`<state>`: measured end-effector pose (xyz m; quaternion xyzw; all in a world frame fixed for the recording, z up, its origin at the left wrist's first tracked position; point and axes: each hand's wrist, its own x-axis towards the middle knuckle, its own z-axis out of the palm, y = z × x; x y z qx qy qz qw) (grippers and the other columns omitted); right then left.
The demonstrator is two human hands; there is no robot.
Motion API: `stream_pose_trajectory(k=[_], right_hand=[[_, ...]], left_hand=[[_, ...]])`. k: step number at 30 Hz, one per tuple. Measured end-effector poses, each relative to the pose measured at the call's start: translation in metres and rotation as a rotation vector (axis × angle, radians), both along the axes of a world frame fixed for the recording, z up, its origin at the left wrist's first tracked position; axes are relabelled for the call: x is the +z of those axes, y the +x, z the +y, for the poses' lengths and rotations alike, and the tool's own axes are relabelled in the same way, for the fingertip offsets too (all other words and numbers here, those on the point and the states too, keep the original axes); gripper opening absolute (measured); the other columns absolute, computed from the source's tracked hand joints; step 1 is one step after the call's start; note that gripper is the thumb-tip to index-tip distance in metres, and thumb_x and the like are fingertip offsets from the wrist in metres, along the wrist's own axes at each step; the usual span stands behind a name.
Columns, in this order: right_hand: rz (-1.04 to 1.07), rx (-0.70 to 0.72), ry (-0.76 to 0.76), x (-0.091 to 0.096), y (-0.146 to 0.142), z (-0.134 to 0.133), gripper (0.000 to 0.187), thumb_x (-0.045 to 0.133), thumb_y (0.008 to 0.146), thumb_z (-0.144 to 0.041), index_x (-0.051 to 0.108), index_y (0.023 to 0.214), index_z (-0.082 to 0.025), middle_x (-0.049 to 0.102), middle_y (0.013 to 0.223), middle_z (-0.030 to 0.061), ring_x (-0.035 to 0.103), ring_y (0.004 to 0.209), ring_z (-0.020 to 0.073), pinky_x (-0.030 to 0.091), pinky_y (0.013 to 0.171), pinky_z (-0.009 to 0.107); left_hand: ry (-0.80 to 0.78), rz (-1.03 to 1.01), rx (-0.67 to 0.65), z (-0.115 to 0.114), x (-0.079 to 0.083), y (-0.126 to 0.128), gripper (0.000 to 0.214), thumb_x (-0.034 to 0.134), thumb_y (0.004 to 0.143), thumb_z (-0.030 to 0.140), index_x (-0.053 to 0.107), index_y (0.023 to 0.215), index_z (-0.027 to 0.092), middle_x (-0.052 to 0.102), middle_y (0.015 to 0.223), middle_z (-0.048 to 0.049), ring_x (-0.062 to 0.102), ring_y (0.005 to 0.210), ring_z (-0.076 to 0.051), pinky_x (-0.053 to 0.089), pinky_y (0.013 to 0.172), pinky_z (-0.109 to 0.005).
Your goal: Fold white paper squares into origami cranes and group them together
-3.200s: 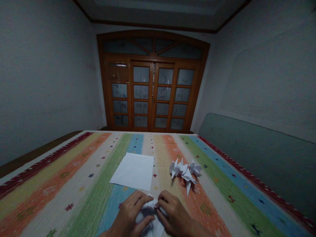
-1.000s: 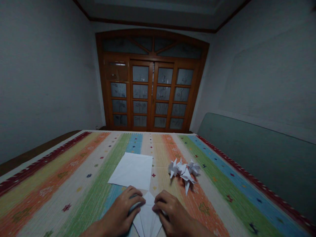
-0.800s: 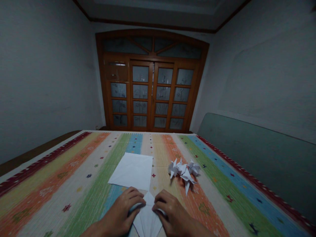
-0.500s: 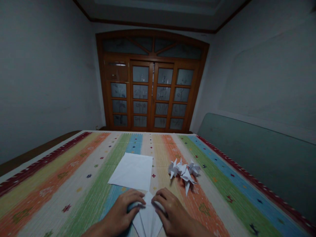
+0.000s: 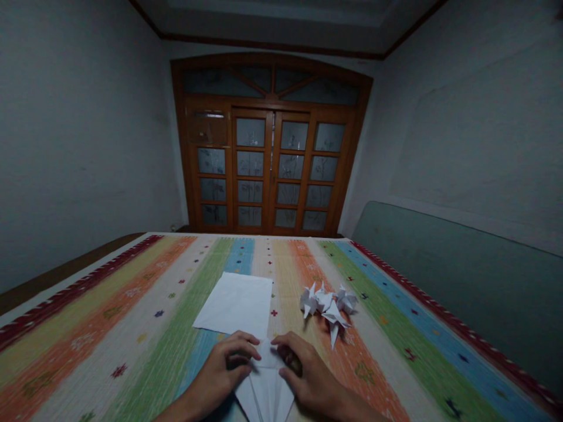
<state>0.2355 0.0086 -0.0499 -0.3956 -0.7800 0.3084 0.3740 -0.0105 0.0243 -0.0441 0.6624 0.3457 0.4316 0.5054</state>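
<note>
Paper (image 5: 264, 387), white and creased into a kite-like shape narrowing upward, lies flat on a rainbow-striped woven cloth (image 5: 109, 375), its wide end running out of view. The left hand (image 5: 220, 363) and right hand (image 5: 308, 375) sit on either side, their fingers (image 5: 244, 346) held together and curved, pressing its upper edges near the top point. Just above lies a flat white paper square (image 5: 235, 305); to the right, a small cluster of white origami cranes (image 5: 328, 308).
</note>
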Motion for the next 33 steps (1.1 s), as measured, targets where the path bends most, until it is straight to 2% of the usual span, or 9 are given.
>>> stream_pose_trajectory(k=[4,9,12,15,19,21,25,29,33], right_hand=[[0.229,0.014,-0.19,-0.008,0.0,0.01,0.061,0.061,0.069,-0.004,0.06,0.127,-0.022,0.066,0.101,0.0042,0.063,0.079,0.0179,0.05,0.071,0.03],[0.352,0.05,-0.302,-0.011,0.0,0.016,0.055,0.069,0.071,-0.013,0.061,0.124,-0.021,0.065,0.085,-0.0006,0.06,0.071,0.0142,0.045,0.064,0.025],[0.414,0.035,-0.296,-0.008,0.0,0.016,0.048,0.072,0.072,-0.017,0.062,0.119,-0.022,0.062,0.083,-0.002,0.058,0.068,0.013,0.043,0.059,0.022],[0.454,-0.022,-0.285,-0.005,-0.001,0.015,0.051,0.074,0.073,-0.023,0.06,0.122,-0.024,0.058,0.081,-0.0032,0.056,0.067,0.0129,0.04,0.055,0.021],[0.452,-0.066,-0.287,-0.002,-0.003,0.014,0.056,0.075,0.074,-0.028,0.057,0.126,-0.025,0.06,0.082,-0.0021,0.058,0.067,0.0142,0.042,0.054,0.021],[0.457,-0.058,-0.281,0.001,-0.003,0.013,0.051,0.074,0.075,-0.029,0.058,0.123,-0.025,0.063,0.085,0.0,0.062,0.071,0.0165,0.046,0.056,0.023],[0.497,-0.04,-0.275,0.004,-0.002,0.012,0.045,0.075,0.078,-0.031,0.057,0.12,-0.025,0.068,0.093,0.0033,0.069,0.084,0.0219,0.055,0.063,0.028],[0.516,-0.076,-0.227,0.004,-0.001,0.012,0.04,0.078,0.079,-0.035,0.059,0.112,-0.024,0.068,0.102,0.0059,0.071,0.09,0.0238,0.06,0.075,0.034],[0.494,-0.112,-0.183,0.004,0.0,0.011,0.033,0.076,0.081,-0.037,0.061,0.107,-0.023,0.07,0.099,0.0064,0.072,0.088,0.0238,0.061,0.073,0.033]], left_hand=[[-0.051,-0.068,0.004,0.002,-0.004,0.001,0.014,0.078,0.07,0.018,0.082,0.083,0.021,0.07,0.109,-0.0096,0.069,0.102,-0.027,0.054,0.086,-0.035],[-0.056,-0.091,0.016,0.003,-0.002,0.002,0.02,0.086,0.072,0.033,0.08,0.083,0.019,0.072,0.105,-0.0099,0.07,0.095,-0.026,0.054,0.086,-0.035],[-0.076,-0.065,0.046,0.001,-0.002,0.004,0.039,0.085,0.076,0.05,0.076,0.099,0.02,0.073,0.108,-0.0103,0.071,0.097,-0.029,0.054,0.086,-0.037],[-0.137,-0.111,0.03,0.0,-0.006,0.006,0.063,0.079,0.08,0.061,0.06,0.128,0.025,0.074,0.107,-0.0083,0.072,0.096,-0.028,0.055,0.085,-0.039],[-0.204,-0.222,-0.063,-0.001,-0.011,0.009,0.098,0.085,0.074,0.063,0.029,0.147,0.03,0.073,0.107,-0.0082,0.074,0.089,-0.027,0.055,0.085,-0.041],[-0.214,-0.216,-0.068,-0.003,-0.009,0.01,0.107,0.089,0.07,0.061,0.024,0.148,0.029,0.073,0.112,-0.0106,0.074,0.09,-0.027,0.054,0.086,-0.041],[-0.216,-0.176,-0.05,-0.009,-0.001,0.012,0.099,0.089,0.072,0.056,0.031,0.145,0.024,0.075,0.101,-0.0078,0.073,0.087,-0.025,0.052,0.081,-0.035],[-0.211,-0.183,-0.006,-0.006,-0.001,0.011,0.085,0.086,0.074,0.058,0.043,0.137,0.02,0.071,0.077,0.0002,0.066,0.065,-0.019,0.047,0.063,-0.027],[-0.195,-0.163,0.04,-0.002,-0.003,0.009,0.079,0.087,0.071,0.062,0.053,0.128,0.019,0.072,0.078,-0.0006,0.066,0.064,-0.018,0.047,0.061,-0.027]])
